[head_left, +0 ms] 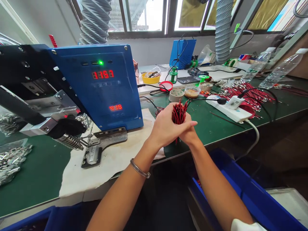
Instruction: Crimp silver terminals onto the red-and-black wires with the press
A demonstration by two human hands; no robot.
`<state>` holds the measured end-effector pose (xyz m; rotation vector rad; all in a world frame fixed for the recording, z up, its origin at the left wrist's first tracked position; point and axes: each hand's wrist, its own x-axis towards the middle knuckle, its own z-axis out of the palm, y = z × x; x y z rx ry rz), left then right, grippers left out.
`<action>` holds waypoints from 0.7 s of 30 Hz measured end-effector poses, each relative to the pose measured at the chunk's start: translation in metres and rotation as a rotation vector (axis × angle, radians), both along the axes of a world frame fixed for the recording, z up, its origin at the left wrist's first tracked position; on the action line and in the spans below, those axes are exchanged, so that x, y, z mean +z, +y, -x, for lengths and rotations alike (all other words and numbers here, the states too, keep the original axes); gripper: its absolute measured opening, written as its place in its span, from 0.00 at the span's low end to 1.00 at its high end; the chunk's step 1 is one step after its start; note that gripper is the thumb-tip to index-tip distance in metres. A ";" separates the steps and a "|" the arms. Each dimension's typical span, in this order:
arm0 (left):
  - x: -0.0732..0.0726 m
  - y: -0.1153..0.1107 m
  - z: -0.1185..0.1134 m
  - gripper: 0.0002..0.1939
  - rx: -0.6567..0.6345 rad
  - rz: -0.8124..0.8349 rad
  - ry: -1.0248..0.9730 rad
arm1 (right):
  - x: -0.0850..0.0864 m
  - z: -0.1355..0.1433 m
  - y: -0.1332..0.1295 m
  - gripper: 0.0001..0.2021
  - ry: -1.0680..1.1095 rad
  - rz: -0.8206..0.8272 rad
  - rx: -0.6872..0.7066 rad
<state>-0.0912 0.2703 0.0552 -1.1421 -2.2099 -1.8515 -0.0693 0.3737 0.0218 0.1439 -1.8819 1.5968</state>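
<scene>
A bundle of red and black wires (179, 113) stands upright between my two hands, its ends poking out above and a few below. My left hand (166, 126) wraps around the near left side of the bundle, thumb stretched across to the right. On the far right side, my right hand (189, 130) closes round the same wires, its fingers mostly hidden behind the bundle and my left hand. Both hands are over the front edge of the green table (207, 128). More wire ends show just left of my left hand, on the tabletop.
To the left stands a blue soldering machine (113, 86) with red digits, on a pale cloth (79, 173). A white power strip (228, 109) and a pile of red wires (250, 93) lie right. Blue bins (240, 183) are below the edge. A tape roll (176, 95) sits behind my hands.
</scene>
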 end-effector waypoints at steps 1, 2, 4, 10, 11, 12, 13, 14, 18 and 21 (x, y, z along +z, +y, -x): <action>-0.002 0.000 0.001 0.21 0.016 -0.026 -0.027 | -0.002 0.000 0.000 0.12 0.003 -0.014 0.017; -0.003 0.001 0.002 0.19 0.025 -0.065 -0.066 | -0.003 0.001 -0.001 0.11 0.004 -0.030 0.034; -0.006 0.002 0.005 0.16 0.019 -0.154 -0.148 | -0.006 0.002 -0.002 0.10 0.003 -0.062 0.060; -0.007 0.003 0.009 0.10 -0.008 -0.183 -0.167 | -0.002 0.003 -0.003 0.02 -0.016 -0.126 0.032; -0.006 0.003 0.008 0.09 -0.009 -0.190 -0.139 | -0.001 0.003 -0.005 0.01 -0.016 -0.126 0.005; -0.005 0.003 0.008 0.07 -0.005 -0.189 -0.107 | 0.000 0.002 -0.006 0.01 -0.015 -0.122 -0.020; -0.005 0.002 0.007 0.06 0.007 -0.176 -0.072 | 0.000 0.002 -0.008 0.02 -0.015 -0.114 -0.035; -0.005 0.001 0.006 0.04 0.026 -0.152 -0.037 | 0.000 0.001 -0.009 0.03 -0.016 -0.102 -0.035; -0.003 -0.003 0.002 0.02 0.040 -0.047 0.084 | 0.000 -0.003 -0.010 0.11 -0.041 -0.069 0.084; -0.002 -0.004 0.001 0.03 -0.067 -0.035 0.128 | 0.002 -0.004 -0.005 0.13 -0.045 -0.075 0.144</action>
